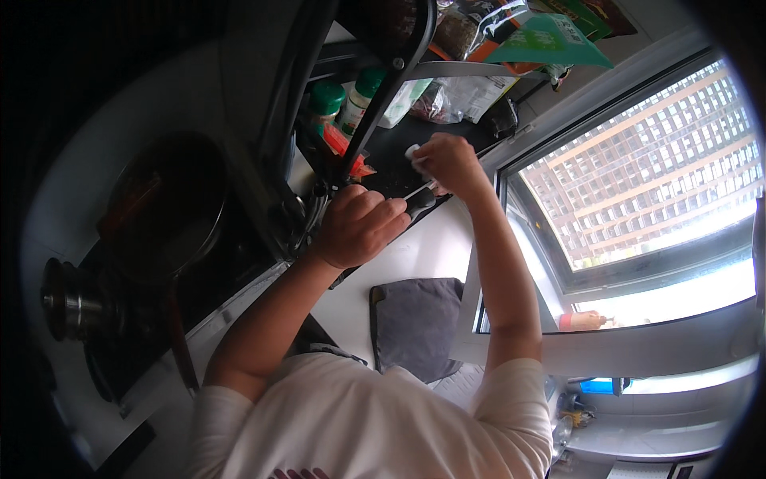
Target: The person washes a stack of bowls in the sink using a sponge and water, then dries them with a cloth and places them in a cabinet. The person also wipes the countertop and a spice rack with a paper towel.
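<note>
My right hand (pixel 452 165) is closed, with a crumpled white wad (pixel 413 155), perhaps tissue or cloth, at its fingertips. It is over the black shelf (pixel 391 152) of a rack. My left hand (pixel 363 227) is curled at the front edge of that shelf. Just beyond its fingers are a dark rounded piece (pixel 420 199) and a thin pale rod; what the fingers grip is hidden. Left of the wad, a red packet (pixel 339 144) leans by the rack's black post. Two green-capped jars (pixel 325 100) stand behind it.
Packets (pixel 471 97) crowd the back of the shelf, with a green bag (pixel 546 41) on the tier above. An open window (pixel 630 176) is at the right. A pan (pixel 163 207) sits on the stove at the left. A grey cloth (pixel 416 327) lies on the white counter.
</note>
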The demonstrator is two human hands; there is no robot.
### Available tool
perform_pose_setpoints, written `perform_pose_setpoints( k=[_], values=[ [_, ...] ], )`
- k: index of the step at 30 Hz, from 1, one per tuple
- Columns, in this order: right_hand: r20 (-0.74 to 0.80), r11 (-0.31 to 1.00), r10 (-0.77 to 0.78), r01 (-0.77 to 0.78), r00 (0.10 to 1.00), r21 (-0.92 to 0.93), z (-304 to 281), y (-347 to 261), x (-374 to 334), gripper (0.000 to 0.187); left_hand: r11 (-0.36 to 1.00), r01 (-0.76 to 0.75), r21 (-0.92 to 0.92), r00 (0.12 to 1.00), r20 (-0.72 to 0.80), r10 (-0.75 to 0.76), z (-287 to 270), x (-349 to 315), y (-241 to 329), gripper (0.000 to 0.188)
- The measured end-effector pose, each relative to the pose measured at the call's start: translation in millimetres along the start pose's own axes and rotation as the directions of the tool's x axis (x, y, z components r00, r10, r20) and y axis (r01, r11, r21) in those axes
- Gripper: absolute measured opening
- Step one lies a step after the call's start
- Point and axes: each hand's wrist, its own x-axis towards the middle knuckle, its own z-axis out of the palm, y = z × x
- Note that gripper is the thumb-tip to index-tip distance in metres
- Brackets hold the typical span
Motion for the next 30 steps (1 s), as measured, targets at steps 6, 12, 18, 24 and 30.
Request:
perform_pose_setpoints(
  k=[6,12,18,24,30],
  values=[
    [-0.075,0.846,-0.338,0.338,0.938,0.412,3,-8,-5,0.021,1.0,-0.004,-0.012,1.0,0.004,0.004,0,-1,-1,0.005],
    [-0.186,0.993,0.038,-0.016,0.982,0.116,5,40,29,0.018,1.0,0.004,-0.026,1.0,0.018,-0.003,1,1,2,0.005],
    [-0.212,0.996,-0.075,0.066,0.974,-0.052,40,12,45,0.027,1.0,0.002,-0.028,0.999,0.035,-0.002,1,-2,1,0.003],
    [-0.157,0.879,-0.325,0.359,0.933,0.315,23,-10,24,0.021,1.0,0.006,-0.018,1.0,0.03,-0.005,0,-5,-2,0.004],
    [-0.217,0.954,-0.124,0.177,0.968,0.242,28,20,53,0.033,1.0,-0.005,-0.03,1.0,0.022,0.005,1,-3,-1,0.004]
  ],
)
